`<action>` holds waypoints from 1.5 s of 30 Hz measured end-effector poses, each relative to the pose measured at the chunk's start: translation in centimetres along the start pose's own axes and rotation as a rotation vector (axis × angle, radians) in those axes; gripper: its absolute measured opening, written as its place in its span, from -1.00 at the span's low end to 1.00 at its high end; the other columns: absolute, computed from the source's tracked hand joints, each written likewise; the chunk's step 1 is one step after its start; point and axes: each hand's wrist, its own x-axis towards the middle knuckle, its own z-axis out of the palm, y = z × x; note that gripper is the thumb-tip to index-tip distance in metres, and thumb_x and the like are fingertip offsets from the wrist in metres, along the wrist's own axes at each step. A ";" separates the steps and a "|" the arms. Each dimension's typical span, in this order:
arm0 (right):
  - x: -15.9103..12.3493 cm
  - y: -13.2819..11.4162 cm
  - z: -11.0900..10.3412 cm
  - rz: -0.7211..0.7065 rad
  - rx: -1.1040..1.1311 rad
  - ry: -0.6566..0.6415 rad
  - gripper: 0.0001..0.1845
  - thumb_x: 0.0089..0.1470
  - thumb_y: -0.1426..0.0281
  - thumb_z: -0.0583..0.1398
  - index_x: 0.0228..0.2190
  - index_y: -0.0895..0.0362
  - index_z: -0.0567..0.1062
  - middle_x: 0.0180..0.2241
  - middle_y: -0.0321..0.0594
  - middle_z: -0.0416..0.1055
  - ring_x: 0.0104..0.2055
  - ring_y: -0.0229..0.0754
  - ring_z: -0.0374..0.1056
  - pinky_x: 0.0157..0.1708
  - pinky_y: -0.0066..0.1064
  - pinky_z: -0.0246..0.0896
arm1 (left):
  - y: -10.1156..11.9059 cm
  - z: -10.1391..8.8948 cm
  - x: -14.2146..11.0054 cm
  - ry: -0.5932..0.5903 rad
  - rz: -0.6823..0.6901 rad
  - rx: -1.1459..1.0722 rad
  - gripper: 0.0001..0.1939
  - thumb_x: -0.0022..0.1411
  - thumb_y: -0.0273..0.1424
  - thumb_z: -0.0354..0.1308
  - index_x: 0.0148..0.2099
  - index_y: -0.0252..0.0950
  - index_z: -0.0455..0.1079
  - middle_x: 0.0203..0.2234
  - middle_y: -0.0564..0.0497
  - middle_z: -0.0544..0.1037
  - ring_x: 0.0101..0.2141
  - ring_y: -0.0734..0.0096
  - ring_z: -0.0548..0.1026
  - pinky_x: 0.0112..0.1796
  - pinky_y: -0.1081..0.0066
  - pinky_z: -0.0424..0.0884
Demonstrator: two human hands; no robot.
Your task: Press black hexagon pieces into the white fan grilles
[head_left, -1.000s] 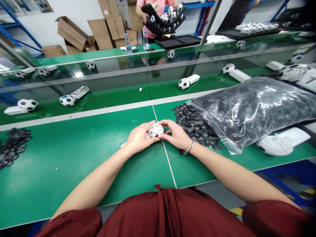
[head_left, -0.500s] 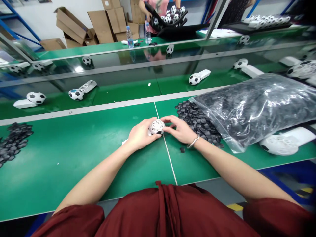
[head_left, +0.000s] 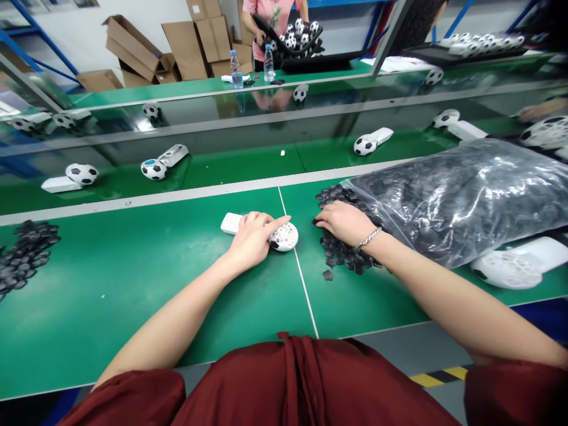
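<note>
My left hand (head_left: 254, 239) is closed round a white football-shaped device (head_left: 286, 238) on the green table, thumb and fingers at the ball's left and top. Its flat white handle (head_left: 231, 223) sticks out to the left behind the hand. Openwork in white covers the ball's top, with a black patch low on its left side. At the left edge of a heap of black pentagon pieces (head_left: 339, 253), my right hand (head_left: 348, 225) has its fingertips pinched together, a dark piece showing at them. One loose black pentagon (head_left: 328, 275) lies just in front of the heap.
A clear plastic bag (head_left: 470, 195) full of black pieces lies at right, beside another white football device (head_left: 510, 269). More black pieces (head_left: 26, 251) are heaped at far left. Several football devices (head_left: 373, 142) rest on the belt (head_left: 248, 161) beyond. A person (head_left: 273, 21) stands across, near bottles (head_left: 236, 70).
My right hand has left the ball and moved right to the heap of black pieces. My left hand still holds the device, now lower on the table with its handle more visible.
</note>
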 end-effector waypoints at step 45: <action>1.6 -6.0 0.1 0.030 0.976 0.335 -0.87 -0.12 0.39 0.28 -0.45 0.10 0.43 -0.22 -0.19 0.29 -0.09 -0.14 0.23 -0.08 -0.20 0.18 | -0.2 0.4 -0.1 0.084 -0.108 -0.215 -0.33 -0.05 -0.04 0.18 0.07 -0.26 0.26 -0.05 -0.05 0.42 0.08 0.00 0.15 0.11 -0.05 -0.11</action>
